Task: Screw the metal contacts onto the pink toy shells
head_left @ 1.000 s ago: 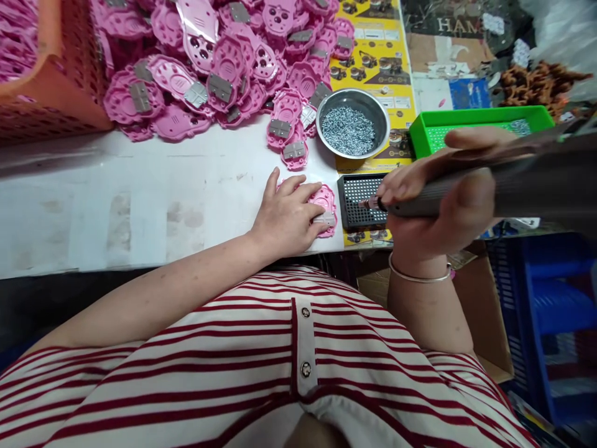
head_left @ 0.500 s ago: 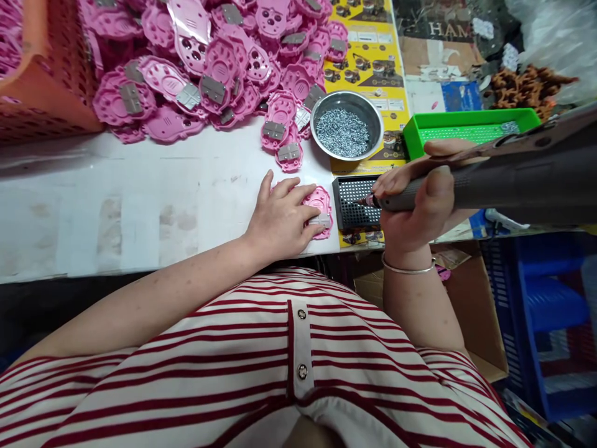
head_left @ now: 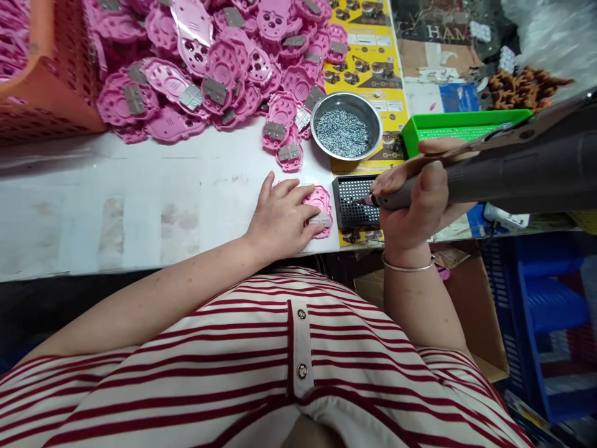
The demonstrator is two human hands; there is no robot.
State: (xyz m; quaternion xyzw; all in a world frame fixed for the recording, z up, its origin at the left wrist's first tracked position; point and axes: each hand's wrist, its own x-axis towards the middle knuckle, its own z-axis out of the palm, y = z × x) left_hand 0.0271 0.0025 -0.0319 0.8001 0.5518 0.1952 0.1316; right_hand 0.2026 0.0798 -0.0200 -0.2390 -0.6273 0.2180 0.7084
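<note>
Head view: left hand (head_left: 282,218) (spread) rests on pink casing (head_left: 319,198), right hand (head_left: 409,225) grips screwdriver (head_left: 508,177).

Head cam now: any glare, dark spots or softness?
Head view: white highlights on a glossy pink shell in the pile; deep shade beneath the table; the tool in the right hand looks soft toward the right edge; small metal pieces blend into speckle.

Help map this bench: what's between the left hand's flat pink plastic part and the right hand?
Head view: a black rectangular perforated tray and the grey tool's tip.
</note>
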